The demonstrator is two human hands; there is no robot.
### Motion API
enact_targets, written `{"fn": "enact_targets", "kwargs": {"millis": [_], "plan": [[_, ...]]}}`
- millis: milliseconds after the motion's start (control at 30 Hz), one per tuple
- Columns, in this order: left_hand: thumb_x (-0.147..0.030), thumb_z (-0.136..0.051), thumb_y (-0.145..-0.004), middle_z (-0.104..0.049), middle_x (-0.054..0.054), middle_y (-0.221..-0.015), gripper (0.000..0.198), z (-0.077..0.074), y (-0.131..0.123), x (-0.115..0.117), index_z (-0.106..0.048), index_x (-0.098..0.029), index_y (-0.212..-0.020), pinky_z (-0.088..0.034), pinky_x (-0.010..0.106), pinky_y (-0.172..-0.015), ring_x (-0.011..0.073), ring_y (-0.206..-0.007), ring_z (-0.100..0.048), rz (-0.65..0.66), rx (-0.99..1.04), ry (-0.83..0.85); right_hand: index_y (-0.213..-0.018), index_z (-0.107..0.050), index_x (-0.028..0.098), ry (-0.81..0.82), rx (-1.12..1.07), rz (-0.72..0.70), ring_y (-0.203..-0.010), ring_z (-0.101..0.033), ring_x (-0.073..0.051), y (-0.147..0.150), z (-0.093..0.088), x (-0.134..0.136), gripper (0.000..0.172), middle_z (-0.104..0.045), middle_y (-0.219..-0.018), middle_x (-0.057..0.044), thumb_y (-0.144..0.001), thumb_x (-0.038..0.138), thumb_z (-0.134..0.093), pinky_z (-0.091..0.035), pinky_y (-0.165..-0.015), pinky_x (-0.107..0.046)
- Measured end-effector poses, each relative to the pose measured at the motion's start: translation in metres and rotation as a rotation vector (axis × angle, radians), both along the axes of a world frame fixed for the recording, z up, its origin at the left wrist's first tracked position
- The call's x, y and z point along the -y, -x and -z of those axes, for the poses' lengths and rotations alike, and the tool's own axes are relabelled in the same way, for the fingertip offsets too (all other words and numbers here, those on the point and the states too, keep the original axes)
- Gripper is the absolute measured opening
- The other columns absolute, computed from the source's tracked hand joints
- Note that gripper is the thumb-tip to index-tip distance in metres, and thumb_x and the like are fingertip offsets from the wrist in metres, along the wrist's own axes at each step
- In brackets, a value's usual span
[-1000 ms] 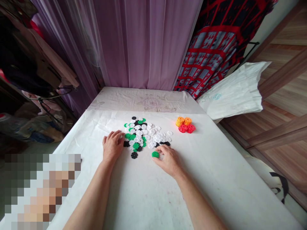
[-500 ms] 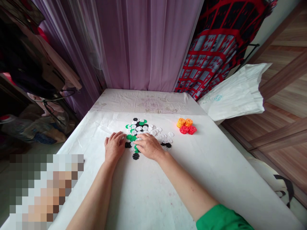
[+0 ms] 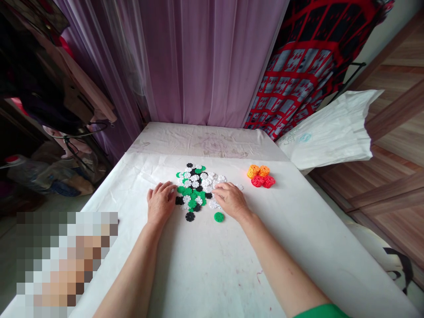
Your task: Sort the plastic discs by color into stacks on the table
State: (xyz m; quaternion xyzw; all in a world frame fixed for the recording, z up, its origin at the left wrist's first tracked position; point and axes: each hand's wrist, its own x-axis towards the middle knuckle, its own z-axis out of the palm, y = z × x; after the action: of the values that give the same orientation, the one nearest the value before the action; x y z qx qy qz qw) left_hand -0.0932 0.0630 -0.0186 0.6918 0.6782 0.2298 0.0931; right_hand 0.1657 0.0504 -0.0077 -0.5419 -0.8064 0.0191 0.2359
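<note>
A loose pile of notched plastic discs, white, black and green, lies on the white-covered table. My left hand (image 3: 161,204) rests at the pile's left edge, fingers bent but apart, beside green discs (image 3: 186,191) and black discs. A small pale spot shows by its fingertips; I cannot make out what it is. On the right side of the pile my right hand (image 3: 232,201) is open, its fingers stretched over white discs (image 3: 213,204) and partly hiding them. One green disc (image 3: 219,217) lies apart, just in front of this hand. A single black disc (image 3: 190,217) sits at the near edge.
Orange discs (image 3: 258,171) and red discs (image 3: 263,181) stand grouped at the right of the table (image 3: 205,265). A white bag (image 3: 334,132) leans at the far right edge. Purple curtains (image 3: 205,62) hang behind, and clothes hang at left.
My right hand has moved right, off the middle of the pile, uncovering green and white discs. A green disc now lies alone near it. My left hand has barely moved.
</note>
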Motion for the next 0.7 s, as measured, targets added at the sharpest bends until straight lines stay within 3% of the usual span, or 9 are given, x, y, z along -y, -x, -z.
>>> {"fn": "enact_targets", "kwargs": {"millis": [133, 367, 567, 700], "plan": [[-0.032, -0.042, -0.094, -0.062, 0.0, -0.139, 0.033, -0.001, 0.001, 0.0, -0.069, -0.032, -0.115, -0.026, 0.052, -0.115, 0.0275, -0.137, -0.044, 0.004, -0.006, 0.008, -0.09, -0.077, 0.029, 0.011, 0.033, -0.13, -0.096, -0.06, -0.02, 0.023, -0.003, -0.002, 0.019, -0.072, -0.102, -0.001, -0.086, 0.015, -0.064, -0.048, -0.084, -0.033], [-0.032, -0.043, -0.094, -0.062, 0.001, -0.138, 0.032, 0.001, 0.0, 0.0, -0.069, -0.032, -0.114, -0.026, 0.054, -0.115, 0.0278, -0.137, -0.045, 0.004, 0.01, -0.002, -0.084, -0.075, 0.024, 0.075, 0.03, 0.051, -0.096, -0.06, -0.021, 0.008, -0.004, -0.003, 0.014, -0.072, -0.101, -0.004, -0.085, 0.015, -0.065, -0.046, -0.085, -0.034], [-0.031, -0.044, -0.094, -0.062, 0.001, -0.138, 0.032, -0.001, -0.001, 0.0, -0.069, -0.032, -0.114, -0.026, 0.055, -0.115, 0.0277, -0.137, -0.044, -0.005, 0.014, 0.009, -0.096, -0.072, 0.024, 0.159, 0.04, -0.079, -0.104, -0.058, -0.023, 0.023, -0.014, -0.009, 0.016, -0.073, -0.106, -0.003, -0.082, 0.017, -0.068, -0.043, -0.089, -0.035], [-0.031, -0.045, -0.094, -0.062, 0.001, -0.138, 0.032, -0.002, -0.001, 0.0, -0.069, -0.032, -0.114, -0.026, 0.056, -0.115, 0.0281, -0.137, -0.044, -0.005, 0.017, 0.009, -0.101, -0.067, 0.023, 0.245, 0.045, -0.023, -0.103, -0.058, -0.023, 0.032, -0.016, -0.014, 0.022, -0.073, -0.101, -0.003, -0.081, 0.015, -0.066, -0.042, -0.087, -0.034]]}}
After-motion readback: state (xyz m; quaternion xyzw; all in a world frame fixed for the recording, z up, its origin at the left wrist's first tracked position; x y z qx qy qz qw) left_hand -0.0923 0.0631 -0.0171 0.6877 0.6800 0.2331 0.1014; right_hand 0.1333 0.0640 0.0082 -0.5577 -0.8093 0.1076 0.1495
